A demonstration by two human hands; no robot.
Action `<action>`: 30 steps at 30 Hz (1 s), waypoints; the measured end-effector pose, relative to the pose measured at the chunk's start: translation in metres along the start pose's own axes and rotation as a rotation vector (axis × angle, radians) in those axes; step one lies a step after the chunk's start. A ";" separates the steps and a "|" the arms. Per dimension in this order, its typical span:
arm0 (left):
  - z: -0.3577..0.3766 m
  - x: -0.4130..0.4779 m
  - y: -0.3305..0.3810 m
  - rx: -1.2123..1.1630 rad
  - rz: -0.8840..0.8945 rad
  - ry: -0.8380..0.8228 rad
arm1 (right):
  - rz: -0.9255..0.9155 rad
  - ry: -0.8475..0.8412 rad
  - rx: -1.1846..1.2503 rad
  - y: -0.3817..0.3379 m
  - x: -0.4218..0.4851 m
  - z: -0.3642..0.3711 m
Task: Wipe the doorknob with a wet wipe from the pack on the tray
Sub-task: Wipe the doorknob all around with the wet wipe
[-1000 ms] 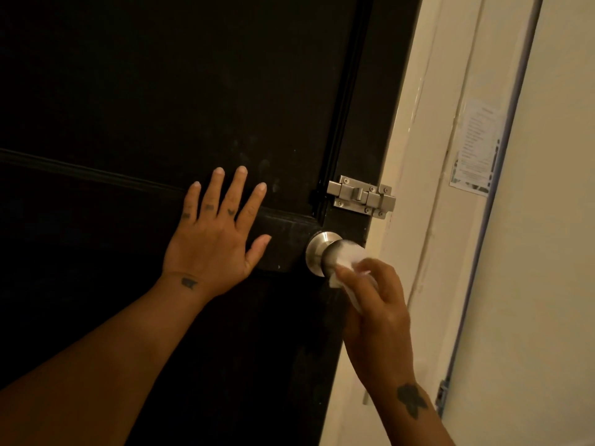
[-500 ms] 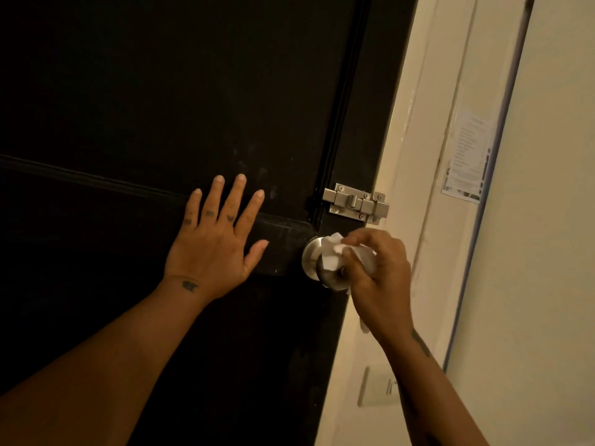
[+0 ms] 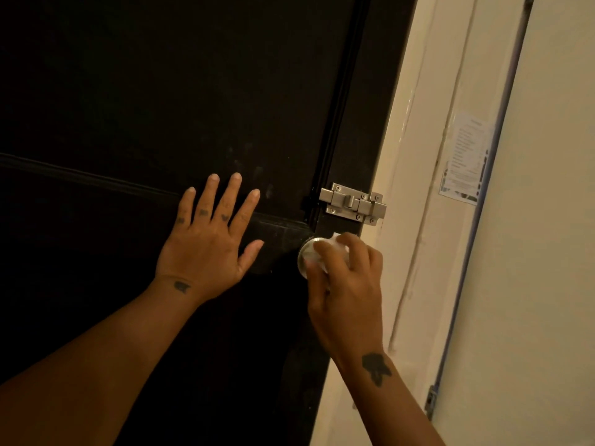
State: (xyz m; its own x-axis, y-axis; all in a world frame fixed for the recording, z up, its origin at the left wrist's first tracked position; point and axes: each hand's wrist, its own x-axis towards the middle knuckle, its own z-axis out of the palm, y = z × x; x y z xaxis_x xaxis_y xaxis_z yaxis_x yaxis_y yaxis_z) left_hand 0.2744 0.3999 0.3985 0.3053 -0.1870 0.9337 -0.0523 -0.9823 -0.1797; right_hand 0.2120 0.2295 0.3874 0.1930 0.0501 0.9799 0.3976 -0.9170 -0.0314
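Note:
The round silver doorknob [image 3: 304, 257] sits near the right edge of a black door [image 3: 161, 91]; only its base plate and left rim show. My right hand [image 3: 347, 284] is wrapped over the knob, fingers closed on a crumpled white wet wipe [image 3: 335, 247] that presses against the metal. My left hand [image 3: 209, 239] lies flat on the door to the left of the knob, fingers spread, holding nothing. The pack and the tray are out of view.
A silver slide bolt [image 3: 352, 203] is screwed to the door just above the knob. A cream door frame [image 3: 415, 188] runs along the right, with a printed paper notice [image 3: 465, 159] stuck on it. A pale wall [image 3: 547, 252] fills the far right.
My right hand has turned around the knob with the wipe, from below and right of it to over its top and front. My left hand has stayed flat on the door.

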 end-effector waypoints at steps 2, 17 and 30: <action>0.000 0.000 0.000 -0.004 0.000 -0.001 | -0.099 -0.025 -0.062 0.004 0.000 0.000; -0.002 -0.001 0.000 -0.005 0.003 -0.014 | 0.066 0.073 0.259 0.017 -0.010 0.007; -0.002 0.000 0.000 -0.012 0.002 -0.018 | 0.176 0.165 0.406 0.018 -0.003 0.002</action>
State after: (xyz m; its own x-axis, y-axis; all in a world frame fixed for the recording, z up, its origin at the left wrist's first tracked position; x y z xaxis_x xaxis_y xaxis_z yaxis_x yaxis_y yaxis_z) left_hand 0.2728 0.4002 0.3988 0.3226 -0.1886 0.9276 -0.0638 -0.9821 -0.1775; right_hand 0.2206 0.2135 0.3840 0.1565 -0.1858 0.9700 0.6969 -0.6752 -0.2418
